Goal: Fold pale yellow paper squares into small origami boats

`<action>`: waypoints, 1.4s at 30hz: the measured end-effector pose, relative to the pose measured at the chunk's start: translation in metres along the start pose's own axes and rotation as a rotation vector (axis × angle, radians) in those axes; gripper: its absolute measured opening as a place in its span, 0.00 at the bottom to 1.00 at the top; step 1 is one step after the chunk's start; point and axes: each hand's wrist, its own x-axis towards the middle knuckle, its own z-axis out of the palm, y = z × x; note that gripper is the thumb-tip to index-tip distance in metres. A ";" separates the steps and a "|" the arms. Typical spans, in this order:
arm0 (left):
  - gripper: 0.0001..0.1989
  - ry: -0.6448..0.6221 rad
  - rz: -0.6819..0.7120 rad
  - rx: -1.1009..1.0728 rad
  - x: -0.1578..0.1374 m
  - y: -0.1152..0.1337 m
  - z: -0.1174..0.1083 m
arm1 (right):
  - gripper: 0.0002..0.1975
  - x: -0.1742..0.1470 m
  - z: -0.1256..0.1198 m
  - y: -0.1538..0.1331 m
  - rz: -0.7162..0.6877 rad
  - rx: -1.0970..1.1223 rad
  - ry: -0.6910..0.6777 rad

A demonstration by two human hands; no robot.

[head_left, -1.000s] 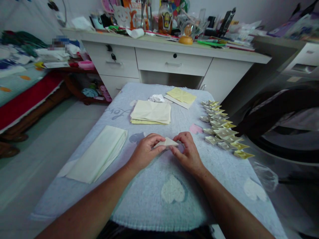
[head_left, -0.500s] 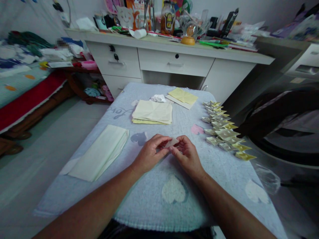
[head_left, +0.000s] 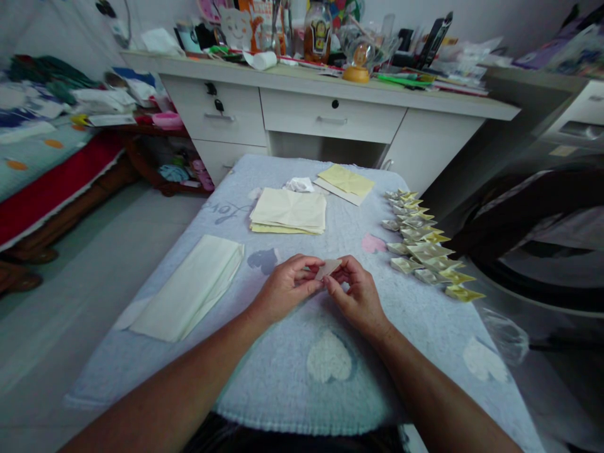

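Between my two hands is a small piece of folded paper, pale and pointed at its right end, held just above the cloth. My left hand pinches its left side with fingers and thumb. On the other side my right hand grips it, thumb at the lower edge. The fingers cover parts of the paper. Several folded paper boats, whitish and yellow, stand in rows to the right. Beyond my hands lies a stack of creased cream paper sheets.
A long folded bundle of pale paper lies at the left. Yellow and white sheets and a crumpled white tissue lie at the far side of the cloth-covered table. A white desk stands behind, a washing machine at right.
The folded paper has tilted slightly and shows more of its face between my fingers. Both hands stay in nearly the same place.
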 end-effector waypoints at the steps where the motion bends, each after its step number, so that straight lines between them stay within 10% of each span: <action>1: 0.16 -0.001 -0.009 -0.008 0.000 0.000 0.000 | 0.02 0.000 0.000 0.000 -0.002 -0.008 -0.001; 35: 0.22 0.118 -0.201 -0.447 0.002 0.009 0.003 | 0.19 0.000 -0.004 -0.001 -0.287 -0.234 -0.060; 42: 0.24 0.064 -0.195 -0.379 0.003 0.007 0.004 | 0.10 0.003 -0.005 -0.001 -0.003 -0.015 0.028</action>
